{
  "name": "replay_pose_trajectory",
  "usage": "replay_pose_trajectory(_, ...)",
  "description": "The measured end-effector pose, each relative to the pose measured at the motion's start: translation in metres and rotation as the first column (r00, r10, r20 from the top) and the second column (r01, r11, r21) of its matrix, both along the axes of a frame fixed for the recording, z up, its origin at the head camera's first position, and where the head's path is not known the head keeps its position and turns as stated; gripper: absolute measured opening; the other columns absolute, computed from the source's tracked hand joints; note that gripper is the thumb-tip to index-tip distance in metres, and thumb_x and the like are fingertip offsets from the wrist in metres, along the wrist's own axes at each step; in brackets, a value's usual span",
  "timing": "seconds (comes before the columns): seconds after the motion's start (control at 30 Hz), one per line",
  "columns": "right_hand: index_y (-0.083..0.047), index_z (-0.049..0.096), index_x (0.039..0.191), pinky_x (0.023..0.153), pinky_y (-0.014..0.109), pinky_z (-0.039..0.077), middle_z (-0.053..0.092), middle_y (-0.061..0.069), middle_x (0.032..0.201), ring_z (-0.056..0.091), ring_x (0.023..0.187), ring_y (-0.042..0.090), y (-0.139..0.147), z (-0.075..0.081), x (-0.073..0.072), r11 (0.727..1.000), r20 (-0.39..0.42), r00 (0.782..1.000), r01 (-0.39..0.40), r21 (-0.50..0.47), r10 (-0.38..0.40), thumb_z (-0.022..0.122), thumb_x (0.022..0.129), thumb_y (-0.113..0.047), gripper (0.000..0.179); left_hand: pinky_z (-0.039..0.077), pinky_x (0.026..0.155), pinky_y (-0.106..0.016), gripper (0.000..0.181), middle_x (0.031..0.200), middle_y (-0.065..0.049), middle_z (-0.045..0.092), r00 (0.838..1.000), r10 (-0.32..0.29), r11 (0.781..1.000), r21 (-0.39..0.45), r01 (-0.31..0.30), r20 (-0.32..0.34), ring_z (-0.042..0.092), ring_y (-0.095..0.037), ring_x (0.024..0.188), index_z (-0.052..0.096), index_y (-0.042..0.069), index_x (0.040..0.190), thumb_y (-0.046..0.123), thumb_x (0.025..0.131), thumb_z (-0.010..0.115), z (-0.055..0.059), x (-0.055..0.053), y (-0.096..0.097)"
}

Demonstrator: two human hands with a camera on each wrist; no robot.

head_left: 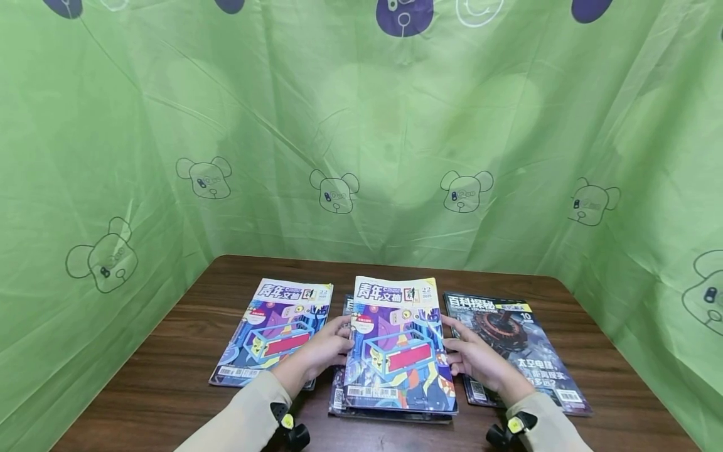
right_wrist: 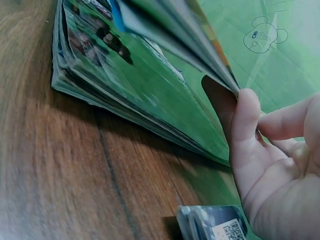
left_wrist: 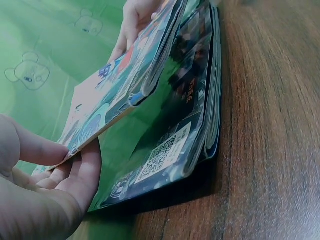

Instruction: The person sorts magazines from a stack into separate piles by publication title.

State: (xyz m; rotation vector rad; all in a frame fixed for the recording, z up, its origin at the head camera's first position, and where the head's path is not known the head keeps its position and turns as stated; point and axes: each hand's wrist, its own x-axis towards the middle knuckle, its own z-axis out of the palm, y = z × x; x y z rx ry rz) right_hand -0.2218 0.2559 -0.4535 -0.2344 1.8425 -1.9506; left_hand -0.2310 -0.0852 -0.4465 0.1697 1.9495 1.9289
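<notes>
My left hand (head_left: 323, 348) and right hand (head_left: 484, 364) grip the opposite side edges of a colourful purple-and-blue magazine (head_left: 395, 351). In the left wrist view, the thumb presses on the cover while the fingers lie beneath the edge. The right wrist view shows my right thumb and fingers pinching the other edge. This magazine is held tilted above a small pile of dark-covered magazines (left_wrist: 172, 152), with a visible gap between them. Most of the pile's top cover is hidden in the head view.
To the left lies a magazine (head_left: 279, 333) with the same purple cover, apparently atop others. At right lie dark magazines (head_left: 528, 358), partly under my right forearm. All rest on a brown wooden table (head_left: 169, 370). A green curtain (head_left: 361, 125) hangs behind and at both sides.
</notes>
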Motion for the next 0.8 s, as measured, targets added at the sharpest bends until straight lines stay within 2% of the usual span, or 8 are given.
replay_pose_trajectory(0.3, -0.012, 0.008, 0.161, 0.053, 0.019, 0.045, 0.068, 0.008, 0.106, 0.063, 0.068, 0.010, -0.007, 0.001, -0.001, 0.997, -0.014, 0.999, 0.045, 0.070, -0.044, 0.048, 0.105, -0.016, 0.069, 0.057, 0.079, -0.042, 0.064, 0.130, -0.024, 0.055, 1.000, 0.011, 1.000, 0.024, -0.010, -0.022, 0.064, -0.026, 0.097, 0.024, -0.005, 0.153, -0.007, 0.094, 0.049, -0.001, 0.001, -0.004)
replay_pose_trajectory(0.6, -0.006, 0.013, 0.159, 0.069, 0.030, 0.057, 0.066, 0.013, 0.113, 0.068, 0.084, 0.021, -0.018, 0.001, -0.004, 0.999, -0.031, 0.999, 0.014, 0.037, -0.013, 0.045, 0.107, -0.021, 0.062, 0.057, 0.077, -0.039, 0.063, 0.124, -0.021, 0.060, 0.998, 0.053, 0.998, 0.045, -0.052, -0.028, 0.067, -0.024, 0.092, 0.027, -0.005, 0.153, -0.008, 0.093, 0.048, -0.002, -0.001, -0.013)
replay_pose_trajectory(0.8, -0.008, 0.011, 0.159, 0.070, 0.030, 0.057, 0.065, 0.013, 0.116, 0.067, 0.090, 0.023, -0.029, 0.003, -0.005, 1.000, -0.015, 1.000, 0.002, 0.000, -0.002, 0.043, 0.108, -0.023, 0.062, 0.058, 0.079, -0.040, 0.063, 0.126, -0.023, 0.059, 0.998, 0.064, 0.997, 0.052, -0.063, -0.025, 0.067, -0.025, 0.094, 0.027, -0.004, 0.153, -0.007, 0.094, 0.048, -0.001, -0.003, -0.024)
